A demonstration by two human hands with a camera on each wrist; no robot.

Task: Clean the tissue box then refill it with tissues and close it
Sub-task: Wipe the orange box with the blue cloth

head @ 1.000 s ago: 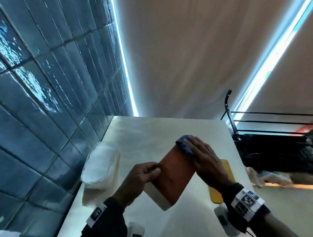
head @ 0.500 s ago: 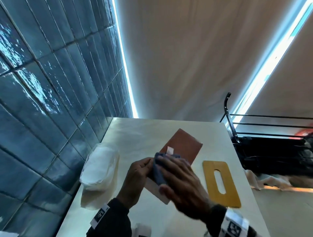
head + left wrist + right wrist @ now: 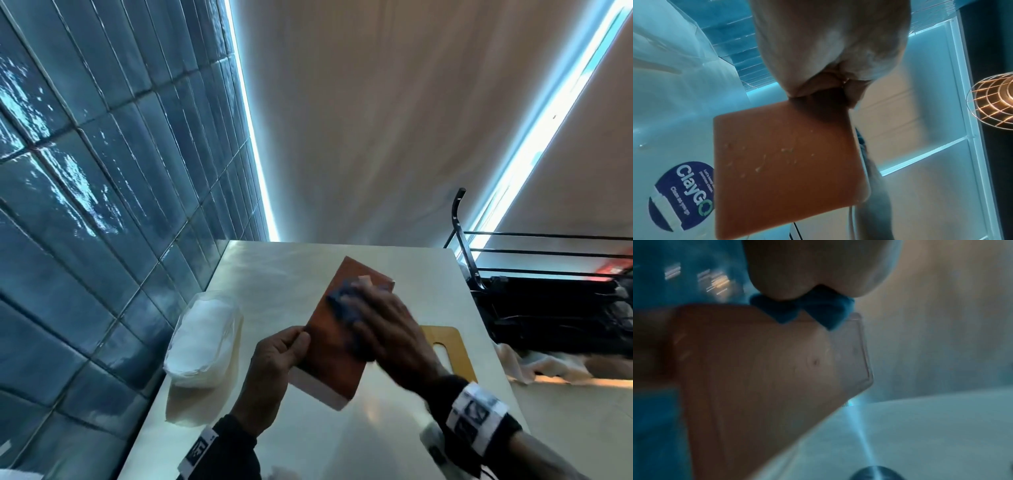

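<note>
left: tissue pack [image 3: 202, 339] by tiled wall [image 3: 102, 205] | right: yellow lid [image 3: 459, 356] beside box [image 3: 325, 359] | open: far tabletop [image 3: 291, 263]

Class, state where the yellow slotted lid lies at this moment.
In the head view, the yellow slotted lid lies flat on the table, right of the brown tissue box, partly hidden behind the right hand that holds the blue cloth.
</note>
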